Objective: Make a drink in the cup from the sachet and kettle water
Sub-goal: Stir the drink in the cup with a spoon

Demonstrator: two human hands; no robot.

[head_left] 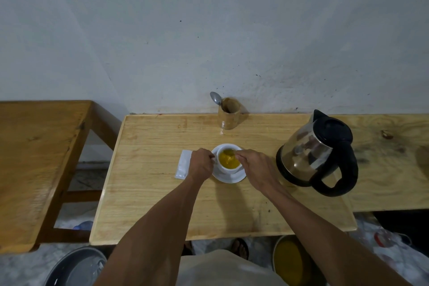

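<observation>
A white cup (pixel 228 169) holding yellow liquid stands on a white saucer (pixel 232 179) at the middle of the light wooden table (pixel 162 193). My left hand (pixel 200 165) is closed against the cup's left side, at its handle. My right hand (pixel 251 165) pinches something thin, apparently a spoon, whose tip dips into the liquid at the cup's right rim. A white sachet (pixel 183 165) lies flat on the table, partly under my left hand. The steel kettle (pixel 318 153) with black lid and handle stands to the right of the cup.
A wooden holder (pixel 229 114) with a spoon (pixel 216 98) in it stands at the table's back edge by the wall. Another wooden table (pixel 39 158) is on the left. A grey basin (pixel 76 267) and a yellow bucket (pixel 290 260) sit on the floor.
</observation>
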